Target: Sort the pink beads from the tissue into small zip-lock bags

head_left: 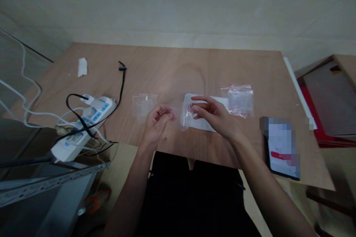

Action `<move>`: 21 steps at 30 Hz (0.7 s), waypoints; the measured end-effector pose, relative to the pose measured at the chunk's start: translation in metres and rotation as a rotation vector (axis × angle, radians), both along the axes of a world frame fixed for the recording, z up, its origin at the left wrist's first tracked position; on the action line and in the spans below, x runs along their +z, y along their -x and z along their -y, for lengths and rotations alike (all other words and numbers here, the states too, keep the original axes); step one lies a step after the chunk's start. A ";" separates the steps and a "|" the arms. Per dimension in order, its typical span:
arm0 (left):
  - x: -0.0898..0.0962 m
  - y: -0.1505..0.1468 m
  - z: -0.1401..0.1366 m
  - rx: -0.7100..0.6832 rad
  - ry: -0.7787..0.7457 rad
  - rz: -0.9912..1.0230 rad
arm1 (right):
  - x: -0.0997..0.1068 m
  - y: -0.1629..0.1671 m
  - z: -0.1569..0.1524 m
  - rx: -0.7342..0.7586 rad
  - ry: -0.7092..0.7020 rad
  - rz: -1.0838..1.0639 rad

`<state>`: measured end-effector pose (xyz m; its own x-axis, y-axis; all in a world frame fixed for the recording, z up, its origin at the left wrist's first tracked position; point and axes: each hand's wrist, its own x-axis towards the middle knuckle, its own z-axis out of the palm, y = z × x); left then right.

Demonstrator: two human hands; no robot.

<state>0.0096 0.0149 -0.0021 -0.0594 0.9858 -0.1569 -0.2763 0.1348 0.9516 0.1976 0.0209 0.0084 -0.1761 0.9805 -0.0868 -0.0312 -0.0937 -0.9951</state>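
My left hand (158, 124) is above the front part of the table, thumb and fingers pinched together on what looks like the edge of a clear plastic bag (177, 113). The film is so transparent that its outline is faint. To the right, my right hand (213, 114) hovers with fingers apart and nothing visible between them. Below it lies a white, clear-edged pouch (204, 124), partly covered by the hand. Just beyond my left hand a small clear bag (144, 104) lies flat. Right of the pouch is a stack of clear zip bags (240, 100) with red seal lines.
A white power strip (94, 113) with plugs and tangled cables sits at the left edge. A black cable (122, 81) runs across the wood table (167, 63). A white scrap (82, 67) lies at the back left, a phone (282, 152) at the right.
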 end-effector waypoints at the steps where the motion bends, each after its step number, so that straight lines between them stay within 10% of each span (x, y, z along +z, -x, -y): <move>1: 0.001 -0.002 0.000 -0.004 0.006 0.019 | 0.001 0.000 0.001 0.026 0.052 -0.043; 21: -0.007 -0.009 0.005 0.117 -0.131 -0.215 | -0.008 0.017 0.022 -0.006 0.249 -0.288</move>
